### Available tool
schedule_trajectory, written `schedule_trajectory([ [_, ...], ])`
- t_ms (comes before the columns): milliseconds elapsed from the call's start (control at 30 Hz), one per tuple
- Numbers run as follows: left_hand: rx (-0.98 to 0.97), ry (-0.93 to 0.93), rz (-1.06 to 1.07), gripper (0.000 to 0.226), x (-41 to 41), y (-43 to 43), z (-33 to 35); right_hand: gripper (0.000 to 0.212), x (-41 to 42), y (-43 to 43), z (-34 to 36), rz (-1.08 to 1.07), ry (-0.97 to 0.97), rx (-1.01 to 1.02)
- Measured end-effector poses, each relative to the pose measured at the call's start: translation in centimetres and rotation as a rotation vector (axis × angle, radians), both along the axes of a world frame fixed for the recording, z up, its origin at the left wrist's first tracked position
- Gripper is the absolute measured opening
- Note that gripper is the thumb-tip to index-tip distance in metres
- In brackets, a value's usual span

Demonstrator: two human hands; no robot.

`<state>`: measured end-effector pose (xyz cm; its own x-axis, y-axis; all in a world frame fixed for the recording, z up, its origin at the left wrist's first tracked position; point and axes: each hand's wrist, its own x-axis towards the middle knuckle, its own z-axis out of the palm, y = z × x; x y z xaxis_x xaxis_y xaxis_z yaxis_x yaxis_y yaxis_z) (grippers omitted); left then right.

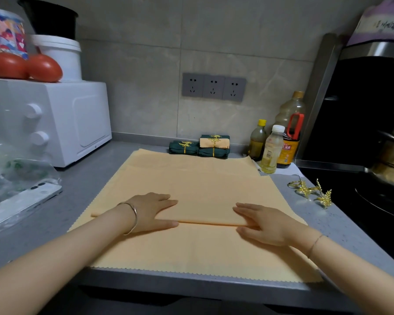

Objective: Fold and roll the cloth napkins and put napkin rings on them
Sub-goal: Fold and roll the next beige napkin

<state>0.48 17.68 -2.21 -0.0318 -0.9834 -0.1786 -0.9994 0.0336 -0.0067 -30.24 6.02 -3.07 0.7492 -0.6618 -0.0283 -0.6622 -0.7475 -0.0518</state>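
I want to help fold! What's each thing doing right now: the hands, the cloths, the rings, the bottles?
Left hand: flat, pressing the napkin.
Right hand: flat, pressing the napkin.
Top napkin: partly folded, not rolled.
Other napkins: spread flat underneath.
Finished rolls: rolled, ringed, stacked by the wall.
Loose rings: lying unused on the counter.
Bottles: upright, capped.

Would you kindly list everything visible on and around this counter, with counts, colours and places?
peach napkins: stacked, peach, counter centre
rolled napkins: several, green and peach, gold-ringed, by back wall
napkin rings: two or three, gold, counter right
bottles: four, yellowish and dark, right rear
oven: one, white, left
tomatoes: two, red, atop oven
buckets: white, black stacked above, atop oven
sockets: three, grey, wall
phone: one, white, left
left hand: flat on fold
right hand: flat on fold
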Motion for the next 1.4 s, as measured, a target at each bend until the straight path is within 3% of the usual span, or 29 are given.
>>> schedule_trajectory([
  [67,0.015,-0.092,-0.026,0.100,0.3,-0.1,0.2,0.060,0.0,0.2,-0.1,0.010,0.020,-0.048],
  [167,0.031,-0.221,-0.064,0.060,1.2,-0.3,0.0,0.056,-0.2,-0.1,-0.1,0.010,0.034,-0.083],
  [233,0.027,-0.243,-0.061,0.050,1.8,-0.2,0.1,0.053,-0.6,-0.6,-0.2,0.007,0.069,-0.073],
  [367,-0.010,-0.160,-0.028,0.048,2.5,0.5,1.0,0.047,-0.9,-0.6,1.1,-0.035,0.073,0.036],
  [467,-0.036,-0.027,-0.003,0.027,2.6,0.7,2.6,0.035,-1.1,-0.1,3.9,-0.084,0.076,0.187],
  [633,0.010,0.279,-0.030,0.046,3.0,0.7,5.7,0.026,-2.3,0.6,9.3,-0.182,0.178,0.401],
  [733,0.063,0.374,-0.040,0.048,3.8,0.5,7.1,0.023,-2.6,-0.1,10.0,-0.188,0.093,0.489],
  [1000,-0.117,0.361,0.163,0.031,6.6,-3.4,2.4,0.018,-1.1,-4.9,5.0,-0.180,-0.112,0.175],
  [1133,-0.206,0.388,0.191,0.028,6.7,-5.0,0.5,0.019,-0.3,-6.2,3.5,-0.169,-0.173,0.115],
  [1400,-0.269,0.259,0.217,0.027,6.6,-6.9,-0.1,0.028,0.4,-8.4,1.1,-0.190,-0.236,0.045],
])
